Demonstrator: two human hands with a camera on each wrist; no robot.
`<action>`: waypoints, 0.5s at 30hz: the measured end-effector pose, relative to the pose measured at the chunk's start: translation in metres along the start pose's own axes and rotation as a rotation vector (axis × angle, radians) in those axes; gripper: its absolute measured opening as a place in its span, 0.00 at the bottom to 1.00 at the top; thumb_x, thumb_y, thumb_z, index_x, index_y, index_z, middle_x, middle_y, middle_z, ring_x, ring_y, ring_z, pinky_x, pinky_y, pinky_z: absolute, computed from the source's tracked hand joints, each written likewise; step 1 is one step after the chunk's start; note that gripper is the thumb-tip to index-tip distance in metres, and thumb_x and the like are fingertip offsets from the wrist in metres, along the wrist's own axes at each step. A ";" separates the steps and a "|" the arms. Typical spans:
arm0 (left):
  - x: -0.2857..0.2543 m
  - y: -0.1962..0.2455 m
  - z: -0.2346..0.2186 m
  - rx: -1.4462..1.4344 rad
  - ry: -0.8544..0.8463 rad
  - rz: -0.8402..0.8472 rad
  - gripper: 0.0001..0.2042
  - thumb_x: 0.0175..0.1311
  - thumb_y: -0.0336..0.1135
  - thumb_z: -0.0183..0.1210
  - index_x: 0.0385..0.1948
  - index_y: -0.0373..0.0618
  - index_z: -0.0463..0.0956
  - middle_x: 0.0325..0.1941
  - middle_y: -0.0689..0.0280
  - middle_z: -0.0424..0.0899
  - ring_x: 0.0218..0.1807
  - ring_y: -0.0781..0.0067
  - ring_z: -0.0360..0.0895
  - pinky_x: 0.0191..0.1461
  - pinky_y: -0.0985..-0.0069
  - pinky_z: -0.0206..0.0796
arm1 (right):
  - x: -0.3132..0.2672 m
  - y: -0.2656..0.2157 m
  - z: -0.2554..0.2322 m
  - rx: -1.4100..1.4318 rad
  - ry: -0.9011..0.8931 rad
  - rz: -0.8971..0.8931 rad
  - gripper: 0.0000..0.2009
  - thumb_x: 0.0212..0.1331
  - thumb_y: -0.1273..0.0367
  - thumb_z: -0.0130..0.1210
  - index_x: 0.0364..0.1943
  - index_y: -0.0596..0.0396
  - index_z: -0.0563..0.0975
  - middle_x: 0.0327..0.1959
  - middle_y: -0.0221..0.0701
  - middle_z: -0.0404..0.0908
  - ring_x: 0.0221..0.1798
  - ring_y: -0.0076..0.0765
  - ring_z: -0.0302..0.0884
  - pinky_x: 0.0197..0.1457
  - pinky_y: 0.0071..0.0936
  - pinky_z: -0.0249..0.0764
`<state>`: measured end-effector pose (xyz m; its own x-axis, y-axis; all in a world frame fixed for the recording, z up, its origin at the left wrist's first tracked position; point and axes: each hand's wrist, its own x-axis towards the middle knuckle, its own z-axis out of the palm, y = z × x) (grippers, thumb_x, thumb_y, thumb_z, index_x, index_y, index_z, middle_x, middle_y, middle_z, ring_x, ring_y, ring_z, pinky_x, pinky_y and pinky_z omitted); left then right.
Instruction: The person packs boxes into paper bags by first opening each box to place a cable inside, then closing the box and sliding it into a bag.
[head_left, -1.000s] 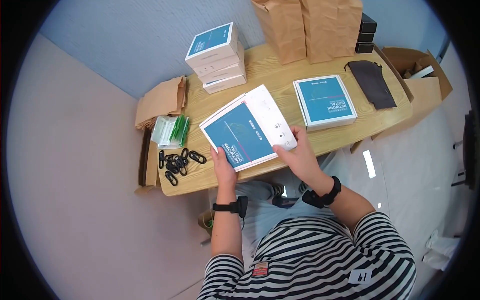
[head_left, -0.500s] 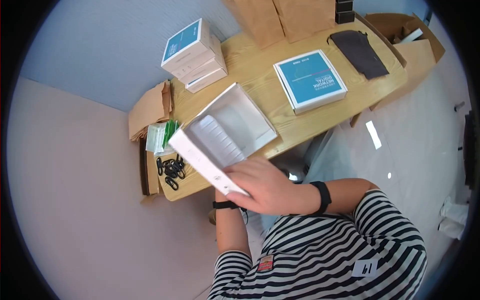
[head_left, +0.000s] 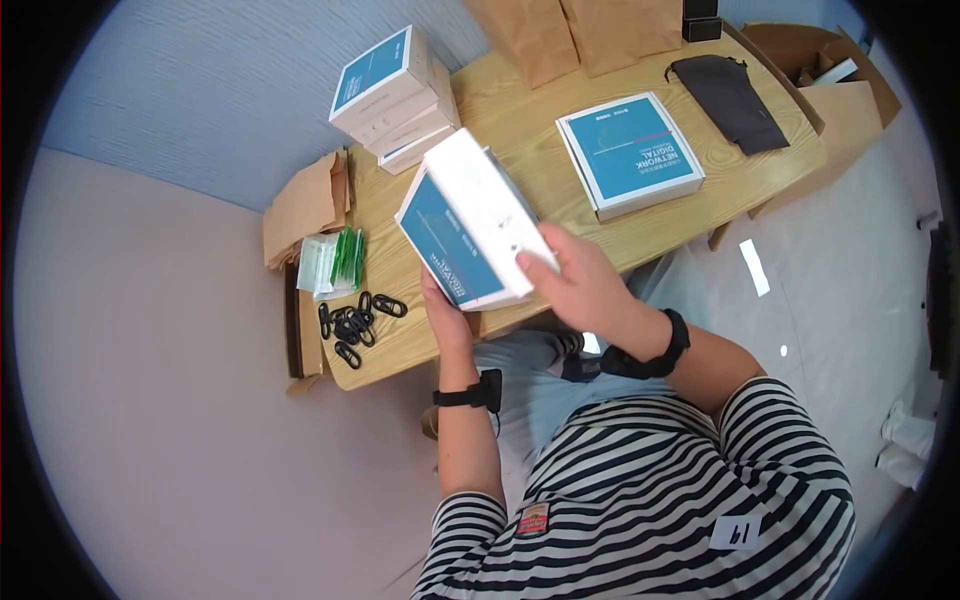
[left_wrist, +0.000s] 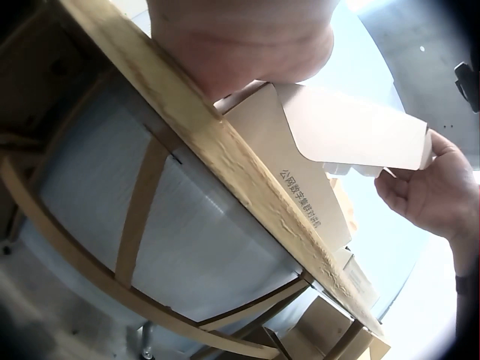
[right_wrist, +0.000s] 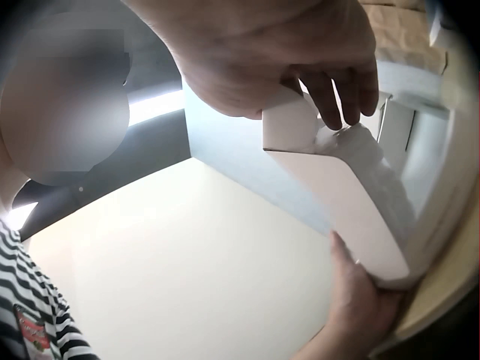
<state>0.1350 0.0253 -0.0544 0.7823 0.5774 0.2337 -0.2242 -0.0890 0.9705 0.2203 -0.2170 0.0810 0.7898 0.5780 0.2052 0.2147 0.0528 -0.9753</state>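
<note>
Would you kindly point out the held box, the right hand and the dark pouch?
Held box (head_left: 445,238), head view: blue face.
Right hand (head_left: 585,285), head view: near the thumb's base.
Dark pouch (head_left: 730,103), head view: fabric's middle.

The wood-grain table (head_left: 505,100) supports: left of the left-hand fingers (head_left: 432,288), black cord loops (head_left: 346,320) and green-and-clear packets (head_left: 333,264); beyond them, a box stack (head_left: 395,95); beyond the right-hand fingers (right_wrist: 324,97), brown paper bags (head_left: 610,35); right of these fingers, a blue-topped box (head_left: 632,152) and a dark pouch (head_left: 733,105).

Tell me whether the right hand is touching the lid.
Touching: the head view shows the right hand gripping one end of the lid, with no gap between them.
</note>
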 end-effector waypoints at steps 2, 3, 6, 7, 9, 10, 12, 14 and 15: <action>-0.001 0.015 0.011 0.006 -0.057 0.066 0.47 0.74 0.71 0.36 0.79 0.35 0.45 0.80 0.54 0.59 0.77 0.60 0.61 0.80 0.64 0.53 | 0.015 0.015 -0.002 0.125 0.026 0.047 0.16 0.71 0.61 0.56 0.49 0.63 0.78 0.41 0.44 0.86 0.42 0.41 0.84 0.47 0.35 0.76; -0.002 0.020 0.015 0.014 -0.113 0.130 0.52 0.71 0.75 0.42 0.79 0.32 0.44 0.81 0.52 0.57 0.78 0.61 0.60 0.80 0.66 0.51 | 0.023 0.028 -0.001 0.253 0.053 0.096 0.17 0.72 0.60 0.56 0.49 0.63 0.79 0.41 0.41 0.86 0.42 0.34 0.84 0.48 0.31 0.76; -0.005 0.008 0.008 0.159 -0.036 0.131 0.60 0.61 0.77 0.54 0.79 0.32 0.40 0.81 0.49 0.55 0.79 0.57 0.58 0.80 0.66 0.51 | 0.046 0.053 -0.003 0.346 -0.013 0.122 0.21 0.74 0.57 0.55 0.54 0.63 0.79 0.42 0.37 0.87 0.44 0.28 0.82 0.51 0.29 0.77; -0.006 0.014 0.011 0.293 -0.023 0.151 0.62 0.58 0.78 0.57 0.80 0.34 0.38 0.81 0.48 0.56 0.79 0.56 0.59 0.79 0.66 0.52 | 0.049 0.053 -0.003 0.356 -0.058 0.151 0.22 0.74 0.56 0.55 0.56 0.64 0.78 0.43 0.36 0.87 0.44 0.28 0.82 0.52 0.28 0.77; -0.011 0.025 0.021 0.197 -0.029 0.090 0.68 0.50 0.73 0.70 0.79 0.33 0.36 0.82 0.45 0.52 0.81 0.55 0.55 0.80 0.66 0.50 | 0.051 0.050 -0.004 0.309 -0.065 0.177 0.25 0.75 0.53 0.52 0.59 0.62 0.78 0.47 0.40 0.86 0.48 0.36 0.83 0.57 0.31 0.75; -0.011 0.025 0.024 0.232 -0.024 0.107 0.69 0.45 0.68 0.75 0.79 0.31 0.38 0.82 0.45 0.51 0.81 0.55 0.55 0.80 0.64 0.50 | 0.056 0.052 -0.001 0.162 -0.040 0.045 0.26 0.75 0.50 0.50 0.59 0.61 0.78 0.49 0.43 0.85 0.52 0.43 0.82 0.59 0.35 0.74; -0.013 0.025 0.026 0.265 -0.018 0.122 0.71 0.41 0.62 0.81 0.78 0.30 0.39 0.82 0.44 0.50 0.81 0.54 0.54 0.81 0.62 0.49 | 0.058 0.056 0.002 0.014 -0.015 -0.084 0.28 0.75 0.48 0.48 0.59 0.60 0.79 0.52 0.46 0.83 0.55 0.49 0.81 0.61 0.38 0.73; -0.016 0.026 0.027 0.313 0.007 0.166 0.70 0.42 0.55 0.82 0.79 0.34 0.37 0.84 0.45 0.46 0.82 0.53 0.51 0.81 0.61 0.48 | 0.053 0.023 0.001 -0.292 -0.011 -0.329 0.31 0.76 0.44 0.42 0.59 0.60 0.78 0.57 0.51 0.79 0.62 0.58 0.75 0.65 0.42 0.70; -0.017 0.026 0.027 0.314 0.004 0.165 0.70 0.42 0.55 0.82 0.79 0.34 0.37 0.84 0.45 0.46 0.82 0.53 0.51 0.81 0.61 0.48 | 0.053 0.013 0.001 -0.292 -0.009 -0.328 0.31 0.76 0.44 0.42 0.59 0.60 0.78 0.57 0.51 0.79 0.62 0.58 0.75 0.65 0.42 0.70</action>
<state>0.1311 -0.0087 -0.0318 0.7480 0.5377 0.3892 -0.1572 -0.4262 0.8909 0.2645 -0.1842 0.0788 0.6482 0.5759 0.4981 0.6075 0.0033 -0.7943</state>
